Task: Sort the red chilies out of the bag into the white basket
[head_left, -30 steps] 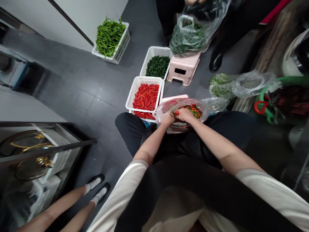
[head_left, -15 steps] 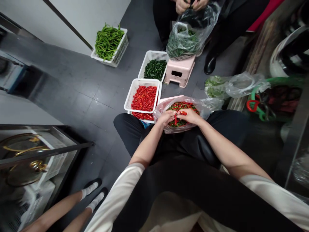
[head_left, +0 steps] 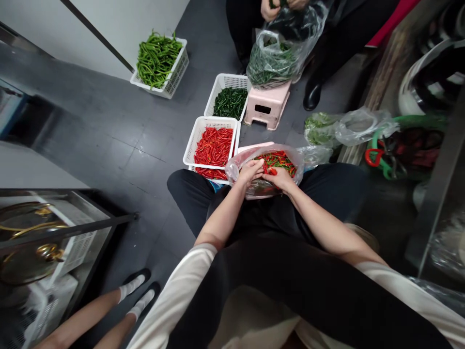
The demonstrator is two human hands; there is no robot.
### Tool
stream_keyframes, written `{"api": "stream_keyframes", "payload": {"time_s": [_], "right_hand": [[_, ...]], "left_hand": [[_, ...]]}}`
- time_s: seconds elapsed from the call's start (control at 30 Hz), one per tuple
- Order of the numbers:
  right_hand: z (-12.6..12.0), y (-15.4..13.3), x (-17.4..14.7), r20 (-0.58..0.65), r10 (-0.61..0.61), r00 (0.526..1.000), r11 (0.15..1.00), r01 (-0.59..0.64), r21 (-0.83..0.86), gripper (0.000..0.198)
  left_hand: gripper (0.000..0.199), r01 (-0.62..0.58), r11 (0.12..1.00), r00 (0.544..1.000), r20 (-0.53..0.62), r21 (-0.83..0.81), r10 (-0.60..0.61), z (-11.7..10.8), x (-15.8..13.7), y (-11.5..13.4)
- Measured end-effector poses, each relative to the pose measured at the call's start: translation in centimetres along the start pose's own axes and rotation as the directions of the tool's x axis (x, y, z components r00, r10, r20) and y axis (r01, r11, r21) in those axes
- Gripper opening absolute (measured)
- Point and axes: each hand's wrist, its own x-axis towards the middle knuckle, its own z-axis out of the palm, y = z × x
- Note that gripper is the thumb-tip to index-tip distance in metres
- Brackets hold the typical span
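Over an open clear plastic bag (head_left: 236,167) of red chili peppers with green stems (head_left: 285,162), my two hands almost meet at the fingertips. My left hand (head_left: 250,173) is closed, its fingers pinching a red chili pepper (head_left: 265,167). Closed as well, my right hand (head_left: 280,179) has a red chili pepper (head_left: 272,171) showing at its thumb and fingers. The exact grip of the fingertips is partly hidden. Left of the bag, a white basket (head_left: 187,155) of stemless red chilies rests on another one with red chilies.
Behind stand a white basket (head_left: 209,103) of dark green chilies and a pink stool (head_left: 267,104) bearing a bag of green produce (head_left: 271,63). A co-worker's hands (head_left: 271,9) are above it. Further left is a basket (head_left: 178,72) of long green peppers. Red-handled scissors (head_left: 374,156) lie right. Someone's legs (head_left: 105,310) are lower left.
My hands have shifted slightly; the left fingers have risen and the red chili that hung below them now sits up between the hands. The whole view has drifted a little.
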Motion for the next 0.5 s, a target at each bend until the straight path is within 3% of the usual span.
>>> {"api": "stream_keyframes", "payload": {"time_s": [0.07, 0.17, 0.23, 0.3, 0.4, 0.5], "right_hand": [[0.2, -0.2, -0.2, -0.02, 0.065, 0.998, 0.992, -0.062, 0.113, 0.034], [-0.2, -0.7, -0.7, 0.081, 0.164, 0.983, 0.942, -0.18, 0.283, 0.035], [-0.6, -1.0, -0.9, 0.141, 0.208, 0.968, 0.892, -0.247, 0.378, 0.038], [-0.9, -1.1, -0.9, 0.165, 0.227, 0.96, 0.855, -0.277, 0.438, 0.039], [-1.1, -1.1, -0.3, 0.155, 0.248, 0.956, 0.821, -0.293, 0.491, 0.037], [-1.6, -1.1, 0.0, 0.289, 0.316, 0.904, 0.745, -0.425, 0.514, 0.032]], "left_hand": [[0.034, -0.028, 0.974, 0.998, 0.068, 0.224, 0.013, -0.5, -0.1, -0.2], [0.036, -0.096, 0.893, 0.971, 0.237, 0.44, -0.013, -1.2, -0.2, -0.6], [0.033, -0.144, 0.866, 0.946, 0.324, 0.478, -0.022, -1.4, -0.2, -0.8], [0.028, -0.167, 0.842, 0.942, 0.336, 0.513, -0.018, -1.4, -0.2, -0.9], [0.02, -0.318, 0.769, 0.925, 0.359, 0.555, 0.122, -1.0, -0.1, -0.9], [0.02, -0.529, 0.669, 0.832, 0.476, 0.522, 0.286, -0.9, -0.1, -0.6]]}}
